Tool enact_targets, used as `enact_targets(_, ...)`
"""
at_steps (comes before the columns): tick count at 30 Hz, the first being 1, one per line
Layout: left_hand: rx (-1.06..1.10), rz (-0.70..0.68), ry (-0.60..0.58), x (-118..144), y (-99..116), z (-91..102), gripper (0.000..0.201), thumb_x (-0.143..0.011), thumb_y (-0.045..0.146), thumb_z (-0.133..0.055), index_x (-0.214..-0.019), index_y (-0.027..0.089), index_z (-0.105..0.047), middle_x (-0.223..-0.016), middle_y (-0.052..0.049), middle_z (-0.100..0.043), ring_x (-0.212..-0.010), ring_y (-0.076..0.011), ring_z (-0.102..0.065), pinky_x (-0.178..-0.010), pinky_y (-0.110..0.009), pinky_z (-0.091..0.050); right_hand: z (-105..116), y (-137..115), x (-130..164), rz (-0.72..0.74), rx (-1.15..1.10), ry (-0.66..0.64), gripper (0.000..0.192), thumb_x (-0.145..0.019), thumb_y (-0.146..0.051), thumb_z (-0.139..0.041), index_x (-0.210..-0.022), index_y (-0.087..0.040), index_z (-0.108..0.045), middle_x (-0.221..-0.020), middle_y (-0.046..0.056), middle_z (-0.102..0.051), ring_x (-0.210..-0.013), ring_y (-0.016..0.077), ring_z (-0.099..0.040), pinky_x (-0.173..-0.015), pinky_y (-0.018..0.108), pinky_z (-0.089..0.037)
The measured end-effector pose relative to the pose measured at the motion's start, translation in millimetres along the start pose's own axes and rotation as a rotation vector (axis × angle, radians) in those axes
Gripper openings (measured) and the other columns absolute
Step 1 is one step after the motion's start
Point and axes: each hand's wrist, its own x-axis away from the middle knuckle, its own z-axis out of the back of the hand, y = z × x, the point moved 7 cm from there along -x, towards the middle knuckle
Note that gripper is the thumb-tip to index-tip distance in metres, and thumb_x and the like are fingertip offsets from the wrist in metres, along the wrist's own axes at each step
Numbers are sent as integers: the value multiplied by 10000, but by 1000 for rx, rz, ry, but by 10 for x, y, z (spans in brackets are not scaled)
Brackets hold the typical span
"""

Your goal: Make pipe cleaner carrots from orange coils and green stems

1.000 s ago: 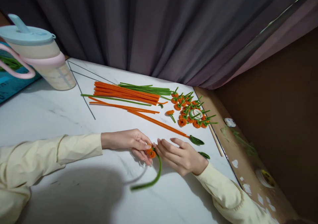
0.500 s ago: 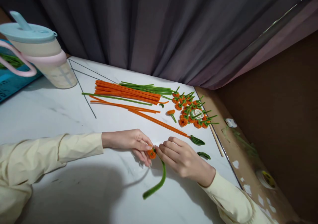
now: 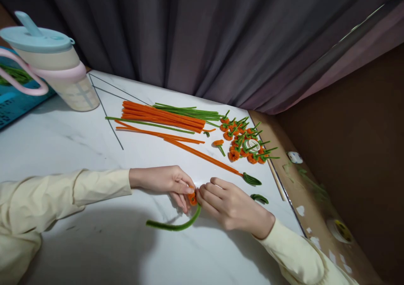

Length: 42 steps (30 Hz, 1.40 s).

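My left hand (image 3: 167, 182) pinches a small orange pipe-cleaner coil (image 3: 192, 199) between thumb and fingers. My right hand (image 3: 229, 204) meets it from the right, fingers curled on the green pipe cleaner (image 3: 172, 225) joined to the coil. The green stem curves down and left across the white marble table (image 3: 63, 150), its free end lying near my left wrist's shadow. Both sleeves are cream coloured.
Beyond my hands lie a bundle of orange pipe cleaners (image 3: 162, 117), green ones (image 3: 186, 112), and a heap of finished orange flowers with green stems (image 3: 243, 142). Two green leaf loops (image 3: 252, 179) lie to the right. A pitcher with a blue lid (image 3: 53, 66) stands far left. Dark curtain behind.
The green stem's free end has swung from pointing down and right to lying flat toward the left. My right fingers have curled tighter against the coil. The left hand has stayed put.
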Motion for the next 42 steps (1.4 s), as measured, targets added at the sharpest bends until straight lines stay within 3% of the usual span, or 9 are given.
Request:
enact_targets(5, -159, -26, 68, 16, 44, 8, 370, -813, 485, -590, -887, 123, -622, -779, -77, -710, -710, -160, -685, -661, -241, -536, -41, 68, -16, -70, -71, -128, 227, -926, -71, -420, -810, -82, -615, -689, 54, -560, -633, 171, -479, -612, 314, -356)
enact_targets(9, -389, -55, 105, 58, 140, -55, 214, -885, 318, -510, -853, 130, -609, -768, -58, -694, -690, -139, -668, -654, -204, -516, -46, 149, -69, -107, -221, -230, 236, -937, -111, -432, -780, -109, -607, -659, 29, -555, -600, 154, -452, -587, 292, -330)
enact_targets(13, -705, -173, 149, 103, 274, -132, 173, -883, 194, -452, -778, 154, -583, -712, -31, -660, -636, -125, -617, -584, -172, -444, -69, 218, -118, -115, -301, -311, 282, -949, -133, -417, -732, -130, -598, -634, 22, -560, -581, 138, -453, -577, 280, -311)
enact_targets(18, -976, -274, 226, 135, 340, -149, 151, -877, 187, -436, -804, 172, -567, -621, -3, -578, -522, -122, -505, -504, -205, -328, -124, 283, -125, -153, -390, -353, 254, -934, -152, -437, -728, -141, -586, -618, 20, -553, -556, 129, -449, -563, 275, -295)
enact_targets(24, -915, -289, 217, 156, 414, -119, 177, -893, 219, -436, -827, 167, -592, -641, -3, -605, -544, -110, -532, -526, -181, -364, -102, 313, -79, -217, -491, -327, 243, -938, -139, -403, -750, -143, -557, -649, 27, -529, -577, 123, -450, -565, 244, -304)
enact_targets(29, -516, -175, 114, 95, 339, -49, 221, -894, 310, -484, -917, 141, -625, -771, -52, -696, -702, -127, -650, -641, -168, -474, -78, 344, -22, -247, -547, -267, 258, -946, -115, -347, -838, -125, -581, -694, 48, -543, -626, 142, -475, -594, 248, -337)
enact_targets(32, -372, -166, 115, 65, 294, -19, 278, -886, 359, -503, -959, 121, -627, -820, -87, -711, -739, -149, -666, -680, -209, -498, -99, 380, 4, -268, -636, -233, 265, -955, -125, -348, -846, -118, -590, -714, 48, -558, -638, 136, -491, -618, 235, -369)
enact_targets(37, -534, -187, 226, 80, 310, -11, 205, -851, 286, -542, -957, 137, -633, -752, -50, -699, -609, -121, -621, -531, -176, -431, -146, 405, -16, -320, -707, -320, 188, -920, -119, -449, -825, -125, -610, -736, 39, -605, -624, 116, -521, -610, 210, -385)
enact_targets(42, -796, -273, 247, 150, 394, -111, 96, -819, 150, -505, -802, 143, -599, -591, 30, -555, -491, -71, -429, -457, -164, -294, -161, 363, -107, -325, -663, -426, 175, -848, -82, -525, -706, -132, -613, -618, 9, -577, -518, 93, -446, -530, 205, -331)
